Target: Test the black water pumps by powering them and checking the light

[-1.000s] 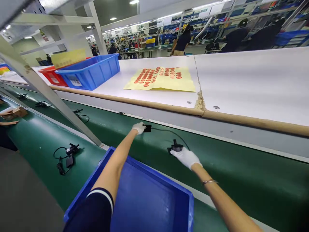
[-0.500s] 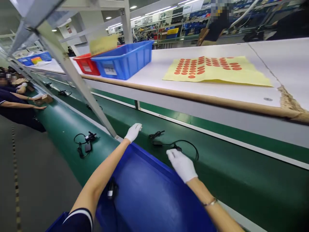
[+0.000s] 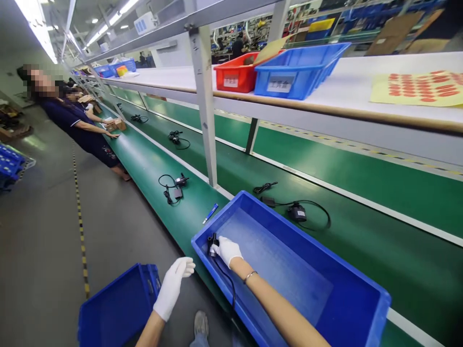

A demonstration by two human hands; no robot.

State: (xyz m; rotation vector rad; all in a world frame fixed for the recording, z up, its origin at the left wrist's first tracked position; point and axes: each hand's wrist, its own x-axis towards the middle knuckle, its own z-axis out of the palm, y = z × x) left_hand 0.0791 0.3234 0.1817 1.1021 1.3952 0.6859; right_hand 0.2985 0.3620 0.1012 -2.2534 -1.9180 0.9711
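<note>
Black adapter [image 3: 212, 242] pinched in right hand [image 3: 227, 250], blue bin [image 3: 325, 270] corner; left hand [image 3: 172, 285] spread.

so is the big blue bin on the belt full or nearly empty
Nearly empty. The blue bin shows bare floor almost throughout; only a small black part with a cord sits in its near corner, gripped by the right hand.

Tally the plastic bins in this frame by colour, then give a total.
Blue bins: 5 (big one on the belt where the right hand holds a black corded part; floor; shelf; far shelf; far-left floor)
Red bins: 1
Total: 6
</note>
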